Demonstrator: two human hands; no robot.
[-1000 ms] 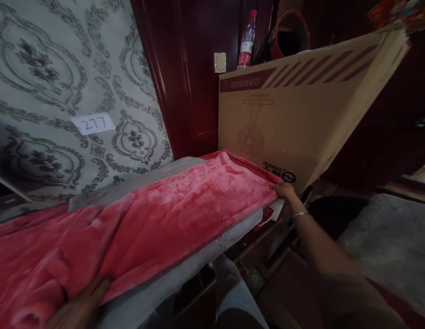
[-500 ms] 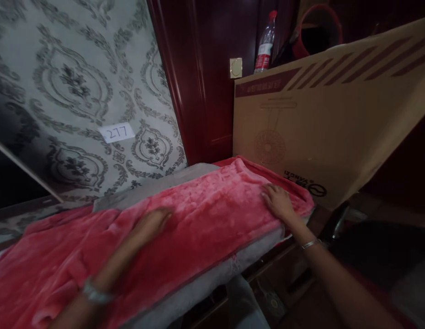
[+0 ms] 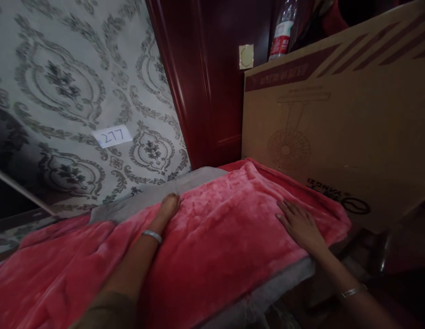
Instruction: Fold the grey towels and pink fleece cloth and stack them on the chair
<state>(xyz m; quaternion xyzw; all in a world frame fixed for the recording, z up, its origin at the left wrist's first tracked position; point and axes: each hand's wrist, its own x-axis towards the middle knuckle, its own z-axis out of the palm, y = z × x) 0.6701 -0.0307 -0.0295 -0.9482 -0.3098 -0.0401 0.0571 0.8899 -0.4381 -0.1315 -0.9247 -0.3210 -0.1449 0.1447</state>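
A pink plush blanket [image 3: 212, 256] lies folded lengthwise across a pale grey cloth, with creases bunched at its left end. Near the blanket's far edge, my left hand [image 3: 170, 204] has its fingers curled down onto the plush, the fingertips mostly hidden. My right hand [image 3: 301, 226] rests flat on the blanket's right part, fingers stretched out. Behind my left hand the grey cloth [image 3: 130, 204] shows from under the blanket. A whitish fluffy edge hangs out along the near side.
A large cardboard box [image 3: 336, 132] stands close behind the blanket's right end. On or behind it is a plastic bottle [image 3: 282, 39]. Patterned wallpaper [image 3: 66, 82] with a paper marked 277 [image 3: 113, 135] and a dark red wooden panel [image 3: 215, 91] rise behind.
My left hand has moved forward and right to the blanket's far edge. My right hand still lies on the blanket's right part. The view has shifted closer to the box.
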